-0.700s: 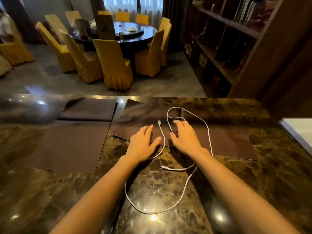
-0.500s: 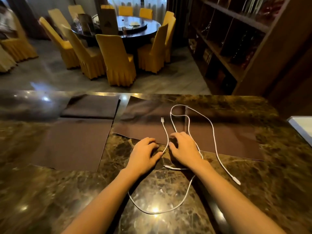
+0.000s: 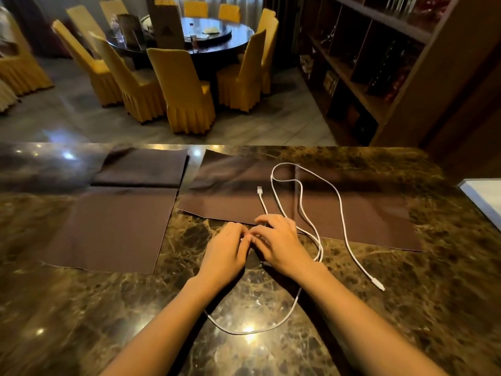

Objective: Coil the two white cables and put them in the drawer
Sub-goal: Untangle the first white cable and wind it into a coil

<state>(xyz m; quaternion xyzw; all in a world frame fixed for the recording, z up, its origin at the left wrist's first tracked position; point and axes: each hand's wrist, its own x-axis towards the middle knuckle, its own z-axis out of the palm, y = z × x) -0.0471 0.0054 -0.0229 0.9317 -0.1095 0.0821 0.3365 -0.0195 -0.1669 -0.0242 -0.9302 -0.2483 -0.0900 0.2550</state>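
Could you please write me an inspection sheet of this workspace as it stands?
Surface: marble counter, glossy.
Job's things: white cables loose, uncoiled; no drawer seen.
Clutter: brown cloths; pale panel at the right edge.
Hands: left hand and right hand meet fingertips over a cable; grip unclear.
Cables: USB plug on cloth, end plug on counter.
Surroundings: yellow chairs, round table, shelving.

On the counter two mats lie side by side — a folded cloth behind the left mat, the loops of the cables on the right mat. The cables run forward off its near edge onto the counter, where the left hand and right hand meet. Beyond the counter stands a dining table, with shelving to its right.
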